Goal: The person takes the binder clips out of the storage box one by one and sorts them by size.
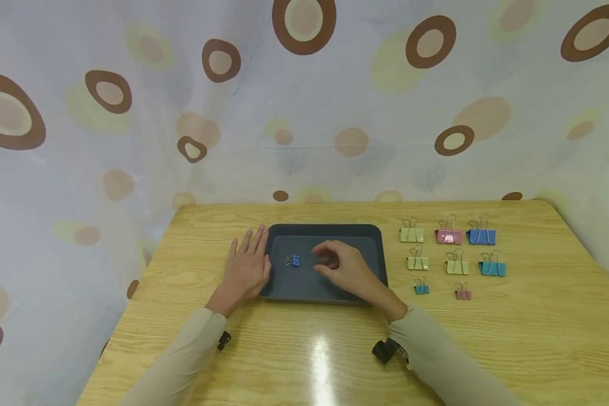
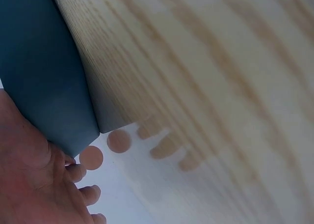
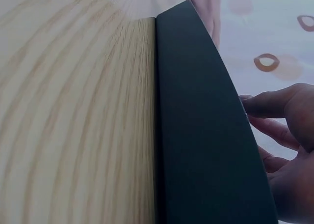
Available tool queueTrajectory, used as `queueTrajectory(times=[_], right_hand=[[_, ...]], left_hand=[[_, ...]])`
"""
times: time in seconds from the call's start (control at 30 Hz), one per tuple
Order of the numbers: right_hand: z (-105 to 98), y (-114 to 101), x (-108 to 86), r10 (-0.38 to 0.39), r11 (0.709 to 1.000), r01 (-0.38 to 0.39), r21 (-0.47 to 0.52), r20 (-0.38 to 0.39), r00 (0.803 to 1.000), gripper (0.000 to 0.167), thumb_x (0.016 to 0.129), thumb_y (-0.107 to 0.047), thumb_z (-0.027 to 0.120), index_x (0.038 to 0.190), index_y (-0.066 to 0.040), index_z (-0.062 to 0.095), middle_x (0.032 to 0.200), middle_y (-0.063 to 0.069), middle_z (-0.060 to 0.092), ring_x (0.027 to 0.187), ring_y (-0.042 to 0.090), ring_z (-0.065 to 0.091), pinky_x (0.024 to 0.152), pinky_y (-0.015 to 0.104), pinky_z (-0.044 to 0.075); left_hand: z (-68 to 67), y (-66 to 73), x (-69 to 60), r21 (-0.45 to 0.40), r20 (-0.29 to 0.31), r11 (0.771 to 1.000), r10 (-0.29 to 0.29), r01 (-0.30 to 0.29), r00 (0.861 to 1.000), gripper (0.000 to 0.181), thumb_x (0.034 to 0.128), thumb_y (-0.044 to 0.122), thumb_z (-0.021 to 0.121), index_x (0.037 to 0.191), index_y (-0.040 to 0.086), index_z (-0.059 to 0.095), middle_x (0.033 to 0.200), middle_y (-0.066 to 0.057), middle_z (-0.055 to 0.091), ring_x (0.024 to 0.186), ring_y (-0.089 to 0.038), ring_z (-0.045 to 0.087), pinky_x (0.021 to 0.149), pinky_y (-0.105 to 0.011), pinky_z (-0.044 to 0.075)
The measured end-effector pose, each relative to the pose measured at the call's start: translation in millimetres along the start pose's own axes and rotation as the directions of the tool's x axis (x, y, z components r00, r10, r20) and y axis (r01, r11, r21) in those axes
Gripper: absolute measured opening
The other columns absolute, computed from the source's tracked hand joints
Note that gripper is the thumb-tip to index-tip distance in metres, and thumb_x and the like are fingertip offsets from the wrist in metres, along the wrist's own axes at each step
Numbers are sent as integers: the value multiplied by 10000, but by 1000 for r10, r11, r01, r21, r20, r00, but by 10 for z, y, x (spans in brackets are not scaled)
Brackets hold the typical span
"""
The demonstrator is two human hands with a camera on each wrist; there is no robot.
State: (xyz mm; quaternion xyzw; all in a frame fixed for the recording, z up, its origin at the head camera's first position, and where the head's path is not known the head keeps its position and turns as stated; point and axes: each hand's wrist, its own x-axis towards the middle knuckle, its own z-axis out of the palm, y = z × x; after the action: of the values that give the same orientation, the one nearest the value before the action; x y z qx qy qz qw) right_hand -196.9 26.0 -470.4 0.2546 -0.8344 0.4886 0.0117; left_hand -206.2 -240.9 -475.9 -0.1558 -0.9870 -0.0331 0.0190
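A dark shallow tray [image 1: 309, 290] lies on the wooden table, with one small blue binder clip [image 1: 295, 260] on its floor. My left hand [image 1: 246, 268] rests against the tray's left rim, fingers straight and spread; the left wrist view shows that hand [image 2: 29, 175] beside the tray's outer wall [image 2: 49, 71]. Over the tray's right half is my right hand [image 1: 347, 268], its fingers loosely bent and the thumb apart from the index finger. Nothing shows between them. In the right wrist view the tray wall [image 3: 201, 111] hides part of the right hand [image 3: 294, 140].
Right of the tray, several binder clips stand in rows: a blue one [image 1: 481, 237], a pink one [image 1: 449, 235], pale yellow ones such as this clip [image 1: 411, 235], teal ones including a larger clip [image 1: 492, 268], and a small pink clip [image 1: 463, 294]. A patterned cloth [image 1: 325, 101] hangs behind the table.
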Motion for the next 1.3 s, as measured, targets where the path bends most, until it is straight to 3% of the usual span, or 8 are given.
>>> queueTrajectory(times=[0.27,0.67,1.1,1.3], right_hand=[[198,40,231,32,999,-31,-44,11,999,263,892,-3,767,1150,6,716,1114,153,714,946,253,668,823,373,577],[409,32,462,103,988,-96,-117,48,994,302,842,26,796,1135,-13,731,1112,123,715,989,265,663,895,394,552],[503,54,517,91,980,-72,-185,96,991,231,821,31,815,1035,-47,778,957,74,664,913,229,626,831,370,544],[480,40,487,31,981,-11,-193,102,994,209,807,26,827,999,-35,771,913,83,659,855,222,619,766,331,534]], left_hand=[[-5,2,5,16,27,1000,-14,14,1000,635,1097,266,324,1650,38,109,1712,-98,122,1563,-349,146,1228,-604,117],[32,-9,17,25,18,1000,-13,13,1000,629,1101,269,320,1650,36,120,1714,-95,127,1562,-346,152,1225,-607,126],[-1,-2,6,19,21,1000,-12,12,1000,640,1101,266,326,1651,40,89,1716,-95,113,1566,-347,132,1230,-602,99],[28,-13,17,21,40,1000,-20,19,999,643,1102,275,314,1654,49,75,1720,-88,102,1570,-337,115,1234,-593,79]])
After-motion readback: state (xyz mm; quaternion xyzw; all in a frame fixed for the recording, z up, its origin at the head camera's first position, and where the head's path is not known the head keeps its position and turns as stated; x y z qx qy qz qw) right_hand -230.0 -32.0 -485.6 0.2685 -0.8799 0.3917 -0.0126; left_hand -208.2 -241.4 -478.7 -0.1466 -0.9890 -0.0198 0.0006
